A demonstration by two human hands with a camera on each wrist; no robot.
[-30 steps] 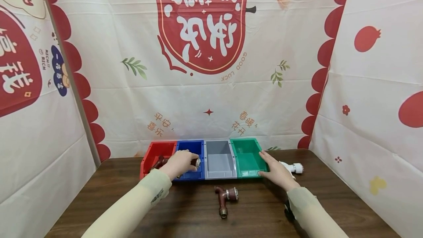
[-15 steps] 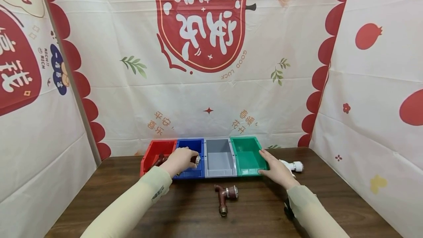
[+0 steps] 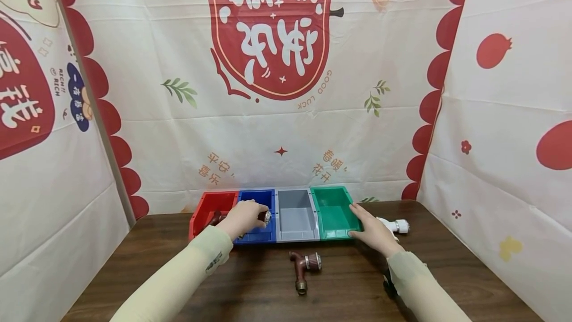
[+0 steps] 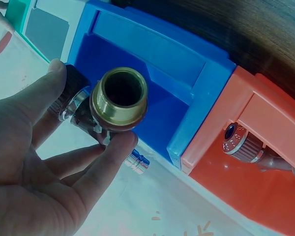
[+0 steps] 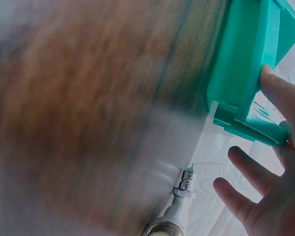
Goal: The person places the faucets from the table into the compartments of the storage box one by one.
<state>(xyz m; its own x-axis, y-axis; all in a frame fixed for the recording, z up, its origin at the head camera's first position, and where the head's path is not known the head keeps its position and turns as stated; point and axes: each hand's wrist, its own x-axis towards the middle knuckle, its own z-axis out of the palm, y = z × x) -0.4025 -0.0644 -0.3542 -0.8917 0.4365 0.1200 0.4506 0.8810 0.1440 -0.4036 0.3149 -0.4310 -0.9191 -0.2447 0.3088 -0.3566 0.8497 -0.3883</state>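
My left hand (image 3: 243, 218) holds a brownish-red tap (image 4: 120, 98) above the blue bin (image 4: 147, 44). Its thumb presses the dark ribbed knob, fingers support the body, and the brass threaded end faces the left wrist camera. Beside it, the red bin (image 3: 222, 198) contains another dark tap (image 4: 246, 147). My right hand (image 3: 375, 230) rests along the right side of the green bin (image 3: 332, 207). In the right wrist view its thumb touches one rim corner and the index finger the other, with the remaining fingers spread. A third brownish-red tap (image 3: 301, 268) lies on the table before the bins.
Between the blue and green bins stands a grey bin (image 3: 297, 207), all in one row at the table's (image 3: 259, 287) back. A white tap (image 3: 399, 226) lies right of the green bin, partly behind my right hand. Printed cloth (image 3: 250, 138) hangs behind and at both sides.
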